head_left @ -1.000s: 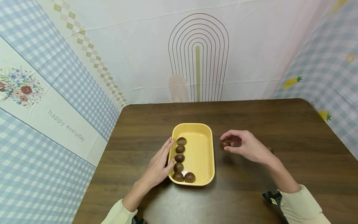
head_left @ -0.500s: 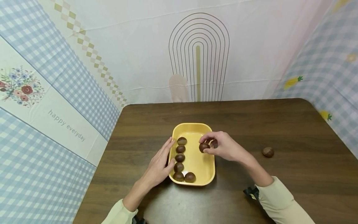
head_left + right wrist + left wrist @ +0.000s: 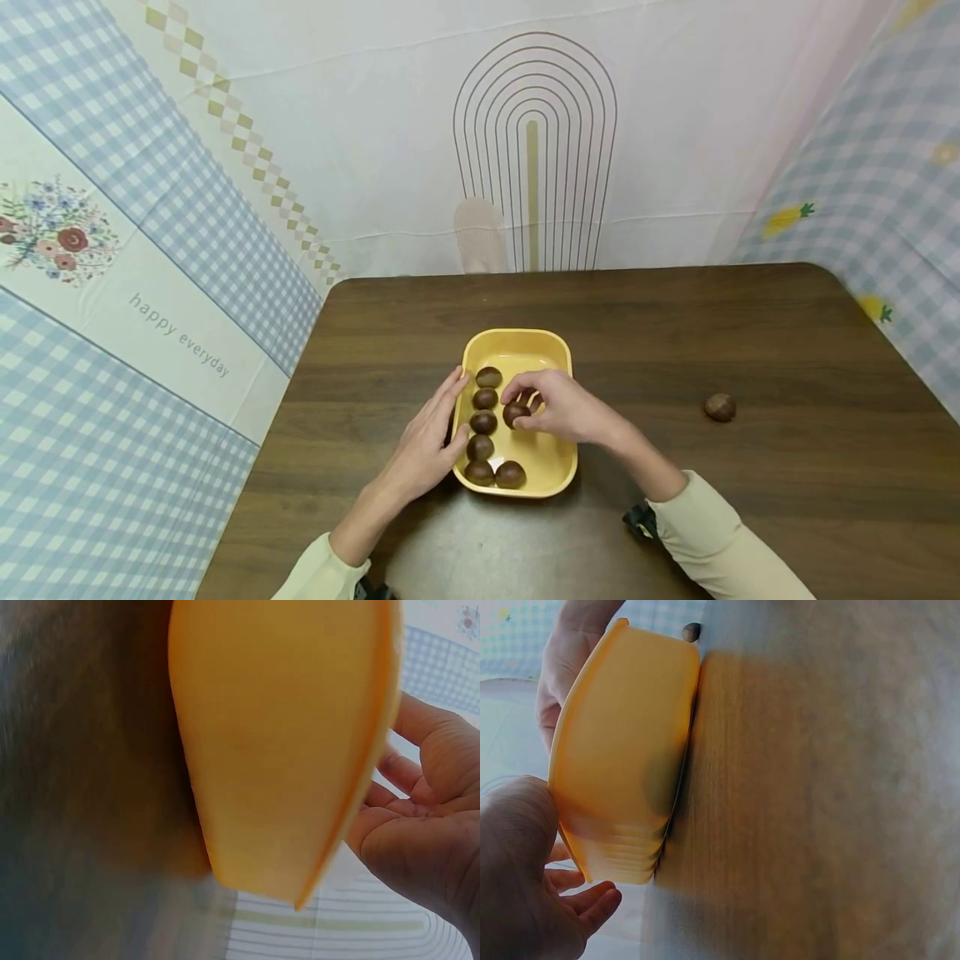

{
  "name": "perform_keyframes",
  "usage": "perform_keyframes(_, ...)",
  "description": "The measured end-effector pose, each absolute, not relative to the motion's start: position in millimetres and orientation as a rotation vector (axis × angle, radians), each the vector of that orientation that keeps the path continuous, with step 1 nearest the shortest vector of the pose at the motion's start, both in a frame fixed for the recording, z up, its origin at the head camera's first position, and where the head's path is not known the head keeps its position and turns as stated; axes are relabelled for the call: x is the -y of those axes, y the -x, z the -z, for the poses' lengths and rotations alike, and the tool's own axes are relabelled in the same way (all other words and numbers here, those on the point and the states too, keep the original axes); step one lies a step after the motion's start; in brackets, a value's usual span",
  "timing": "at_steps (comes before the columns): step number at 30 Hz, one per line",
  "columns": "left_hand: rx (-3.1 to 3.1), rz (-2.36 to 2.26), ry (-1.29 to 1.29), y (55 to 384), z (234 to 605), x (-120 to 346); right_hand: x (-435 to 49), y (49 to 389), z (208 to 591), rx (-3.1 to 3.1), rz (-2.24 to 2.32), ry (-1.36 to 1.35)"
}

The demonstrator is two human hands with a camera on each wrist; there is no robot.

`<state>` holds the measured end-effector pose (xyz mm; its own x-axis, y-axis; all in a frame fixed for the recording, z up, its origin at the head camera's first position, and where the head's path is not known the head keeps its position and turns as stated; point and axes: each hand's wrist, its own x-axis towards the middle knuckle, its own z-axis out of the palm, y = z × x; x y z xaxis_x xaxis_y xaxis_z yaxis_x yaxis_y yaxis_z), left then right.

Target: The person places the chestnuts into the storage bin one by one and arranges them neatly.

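Note:
A yellow tray [image 3: 543,467] stands on the table in the head view. Along its left side lies a column of chestnuts [image 3: 483,422], with one more chestnut [image 3: 511,475] beside the bottom one. My right hand [image 3: 562,407] reaches over the tray's right rim and pinches a chestnut [image 3: 515,414] between thumb and fingers, close to the column. My left hand [image 3: 420,446] rests on the left rim, its fingers fairly straight. In the right wrist view the tray wall [image 3: 277,735] hides the right fingertips and the held chestnut. The left wrist view shows the left hand [image 3: 525,877] at the tray's edge.
Another chestnut [image 3: 720,407] lies on the dark wooden table [image 3: 787,350], to the right of the tray. Behind the table hangs a white printed cloth [image 3: 375,150], with blue checked cloth on both sides.
My right hand has carried its chestnut leftward from beside the tray to over its inside, near the column. The left hand and the tray have stayed put.

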<state>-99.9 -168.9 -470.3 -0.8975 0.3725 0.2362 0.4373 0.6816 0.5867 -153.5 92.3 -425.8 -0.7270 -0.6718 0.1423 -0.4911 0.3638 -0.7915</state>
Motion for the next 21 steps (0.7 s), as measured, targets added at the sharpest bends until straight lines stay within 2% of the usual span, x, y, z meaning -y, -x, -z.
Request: perform_keyframes(21,2.736,0.979,0.695,100.8,472.3,168.4,-67.4,141.8,445.4,-2.439,1.062,1.046)
